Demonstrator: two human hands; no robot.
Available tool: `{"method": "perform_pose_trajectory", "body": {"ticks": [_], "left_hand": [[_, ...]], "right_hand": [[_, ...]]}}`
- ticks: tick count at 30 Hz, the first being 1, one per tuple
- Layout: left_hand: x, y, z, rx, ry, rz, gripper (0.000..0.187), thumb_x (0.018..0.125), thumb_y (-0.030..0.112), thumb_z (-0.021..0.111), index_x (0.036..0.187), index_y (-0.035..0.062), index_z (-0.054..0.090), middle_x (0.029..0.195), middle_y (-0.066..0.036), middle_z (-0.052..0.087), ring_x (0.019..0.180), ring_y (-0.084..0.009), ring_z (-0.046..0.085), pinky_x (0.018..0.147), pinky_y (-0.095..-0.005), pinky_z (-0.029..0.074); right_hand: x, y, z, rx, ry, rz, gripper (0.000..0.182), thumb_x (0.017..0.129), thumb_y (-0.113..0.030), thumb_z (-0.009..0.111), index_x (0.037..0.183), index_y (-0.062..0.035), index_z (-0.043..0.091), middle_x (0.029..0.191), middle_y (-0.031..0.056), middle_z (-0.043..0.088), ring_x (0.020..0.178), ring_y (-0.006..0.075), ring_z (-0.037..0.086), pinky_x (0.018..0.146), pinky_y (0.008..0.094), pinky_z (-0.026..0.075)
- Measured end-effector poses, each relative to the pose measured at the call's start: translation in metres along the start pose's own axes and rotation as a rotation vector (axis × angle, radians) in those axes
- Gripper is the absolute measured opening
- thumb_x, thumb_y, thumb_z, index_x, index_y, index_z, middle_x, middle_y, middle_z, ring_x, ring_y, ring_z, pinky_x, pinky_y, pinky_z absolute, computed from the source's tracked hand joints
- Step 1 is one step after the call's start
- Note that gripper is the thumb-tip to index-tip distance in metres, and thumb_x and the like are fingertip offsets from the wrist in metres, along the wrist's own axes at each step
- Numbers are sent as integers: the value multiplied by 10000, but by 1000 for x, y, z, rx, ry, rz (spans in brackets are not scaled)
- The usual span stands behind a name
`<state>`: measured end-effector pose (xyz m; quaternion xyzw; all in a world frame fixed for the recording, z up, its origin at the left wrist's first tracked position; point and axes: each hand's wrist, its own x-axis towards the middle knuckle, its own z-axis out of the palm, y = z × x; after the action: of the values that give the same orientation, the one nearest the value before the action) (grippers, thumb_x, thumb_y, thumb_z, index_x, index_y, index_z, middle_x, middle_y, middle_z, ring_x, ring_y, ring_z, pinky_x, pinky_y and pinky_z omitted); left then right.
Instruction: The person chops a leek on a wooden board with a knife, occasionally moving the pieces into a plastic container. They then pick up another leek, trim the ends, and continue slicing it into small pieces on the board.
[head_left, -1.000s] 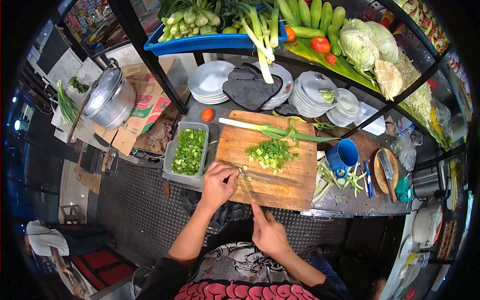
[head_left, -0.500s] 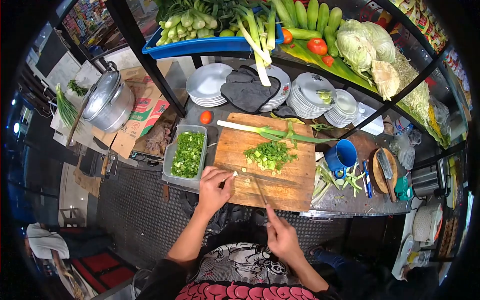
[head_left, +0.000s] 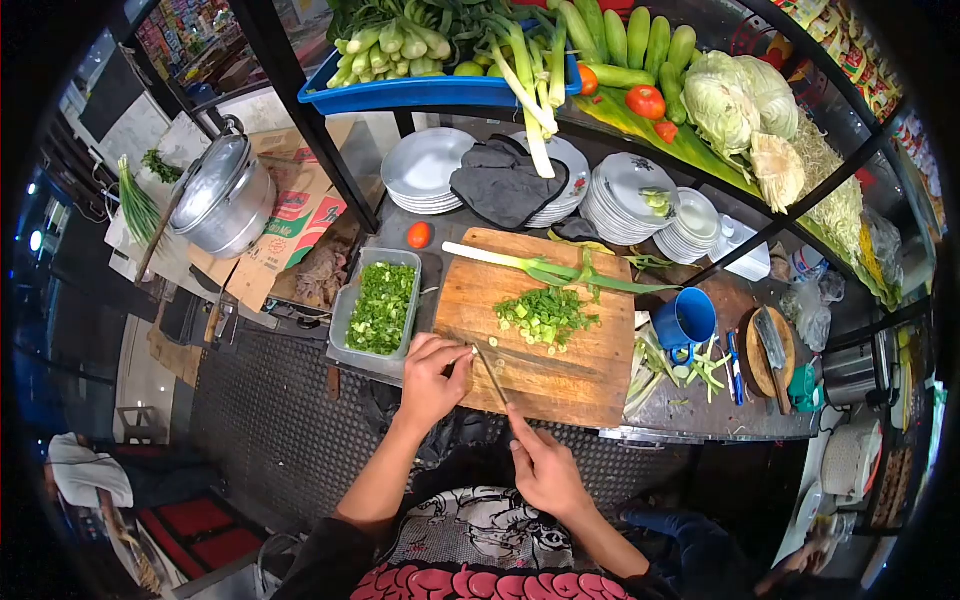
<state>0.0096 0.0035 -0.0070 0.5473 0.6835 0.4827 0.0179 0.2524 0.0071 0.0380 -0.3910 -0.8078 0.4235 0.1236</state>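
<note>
Wooden board [head_left: 596, 372], centre of the frame: toward its left side your left hand [head_left: 436, 380] pinches a pale stub [head_left: 474, 350]; your right hand [head_left: 548, 470] grips the knife [head_left: 493, 377]. Best curl the pinch back and slice slowly.

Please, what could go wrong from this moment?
The knife in the right hand is very close to the left hand, so a slip might cut a finger. Also, the chopped greens lie loose on the cutting board and could scatter if bumped.
</note>
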Motion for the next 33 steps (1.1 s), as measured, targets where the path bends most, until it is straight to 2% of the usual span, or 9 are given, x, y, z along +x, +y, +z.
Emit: {"method": "perform_pose_trajectory", "body": {"ticks": [8,11,14,20,24,27,33], "left_hand": [[0,0,0,-3,-6,-7,109,812,-15,832,915,17,822,905,-108,776,888,-307,673,818,-398,552],[0,1,-1,-7,-14,-6,105,817,-14,826,917,17,821,905,-109,774,890,-310,673,822,-400,552],[0,1,-1,-2,-23,-12,101,822,-15,819,919,14,818,908,-113,773,895,-313,673,825,-405,554],[0,3,1,19,24,-22,112,824,-18,820,932,11,817,919,-124,772,910,-320,677,832,-412,557],[-4,-1,3,38,83,-26,124,816,-24,829,934,16,824,923,-124,776,906,-314,684,829,-402,557],[-4,2,3,20,59,-20,116,821,-24,821,931,14,818,930,-122,772,918,-319,680,837,-407,559],[-3,0,1,7,33,-16,117,822,-25,813,931,18,813,934,-117,767,921,-319,671,836,-409,559]], "right_hand": [[1,4,6,4,-4,7,624,1041,-92,590,1641,-187,444,935,241,685,738,448,687,711,499,556],[2,9,15,10,57,-85,664,1028,-134,596,1659,-210,405,844,231,639,693,449,662,665,545,570],[7,5,14,-24,38,-58,665,1022,-133,594,1657,-206,409,870,247,651,707,463,672,674,547,577],[-13,8,13,-131,15,-33,674,1006,-122,609,1649,-205,426,876,250,663,666,456,676,653,529,580],[-26,6,-5,0,24,-7,606,1008,-94,631,1598,-167,515,793,207,615,666,399,645,644,480,531],[-33,17,-9,80,65,-45,602,1010,-116,638,1593,-221,528,837,210,657,654,407,677,621,482,547],[-33,39,-25,80,122,-32,582,1016,-99,638,1580,-215,549,829,205,642,725,407,674,683,460,548]]}}
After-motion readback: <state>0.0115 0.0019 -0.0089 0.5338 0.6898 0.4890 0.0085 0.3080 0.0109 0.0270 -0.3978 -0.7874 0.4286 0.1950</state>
